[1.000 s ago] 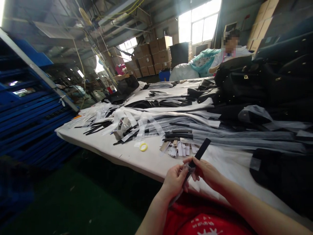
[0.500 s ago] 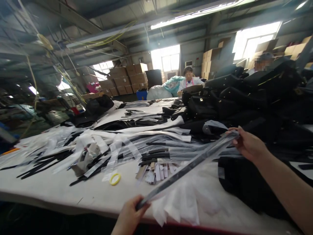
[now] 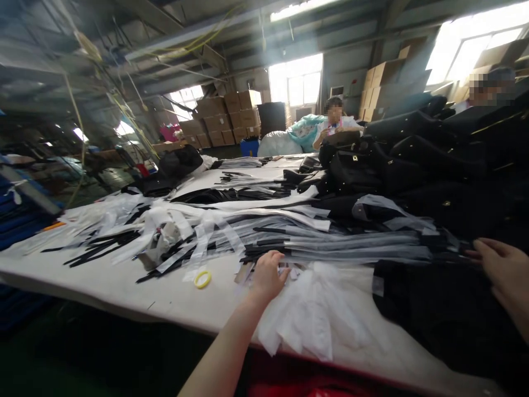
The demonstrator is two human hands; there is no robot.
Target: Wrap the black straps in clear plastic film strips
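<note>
My left hand [image 3: 268, 274] rests at the near end of a heap of long black straps in clear plastic sleeves [image 3: 355, 242]. Its fingers are loosely spread and touch the strap ends, beside small paper tags [image 3: 247, 271]. My right hand [image 3: 502, 264] lies open at the far right, fingers stretched toward the other end of the same heap, over black material. Neither hand grips anything. Crumpled white plastic sheets [image 3: 318, 317] lie just right of my left forearm.
A yellow ring [image 3: 202, 279] and loose straps lie on the white table [image 3: 124, 289]. Black handbags [image 3: 433, 165] are stacked at the right. One person [image 3: 334, 122] sits at the far end, another [image 3: 490, 91] behind the bags. Cardboard boxes [image 3: 227, 118] stand at the back.
The long sleeved strap, held stretched between both hands half a second ago, has been let go. My left hand moved forward to the pile; my right hand dropped lower and to the right.
</note>
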